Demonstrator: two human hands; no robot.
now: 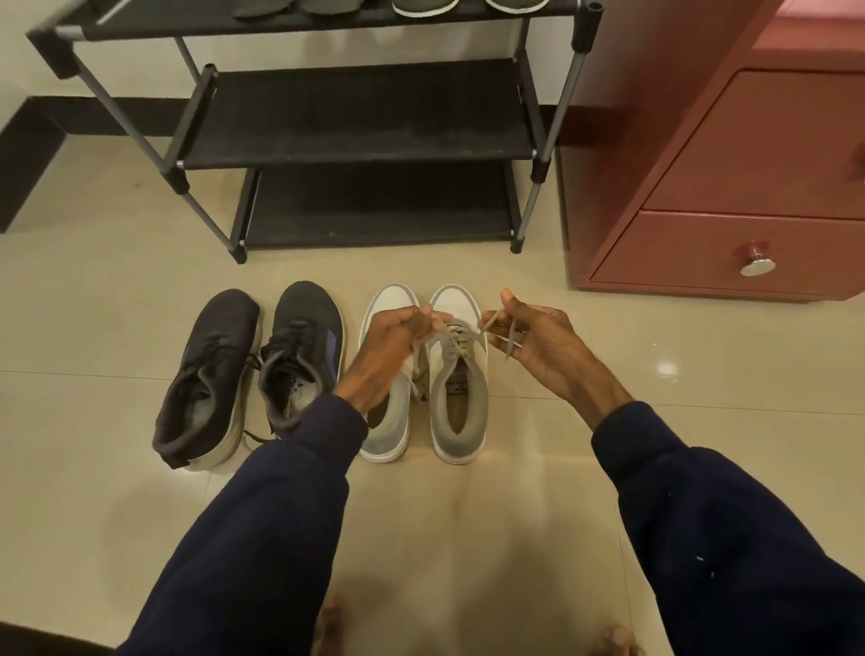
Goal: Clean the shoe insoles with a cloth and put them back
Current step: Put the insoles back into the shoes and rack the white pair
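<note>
Head view: left hand (398, 328) and right hand (533, 339), forearms extended forward and down, each pinch an end of the laces (456, 342) of the right-side white sneaker (458, 438) on the floor (678, 351). Its insole (456, 402) sits inside; no cloth is visible, so whether cleaning is done cannot be told.

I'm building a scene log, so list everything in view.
white sneakers: two, white and grey, floor centre, side by side.
dark sneakers: two, blackish, floor, left of those.
grey lace: one, grey, on the right white sneaker, ends pinched.
shoe rack: one, black shelves with grey poles, behind the shoes.
top shelf items: four, dark, cut off by the frame edge.
drawer cabinet: one, reddish brown, right of the rack.
floor: beige tiles.
feet: two, bare, bottom edge.
left hand: navy sleeve, pinches the lace.
right hand: navy sleeve, pinches the lace.
</note>
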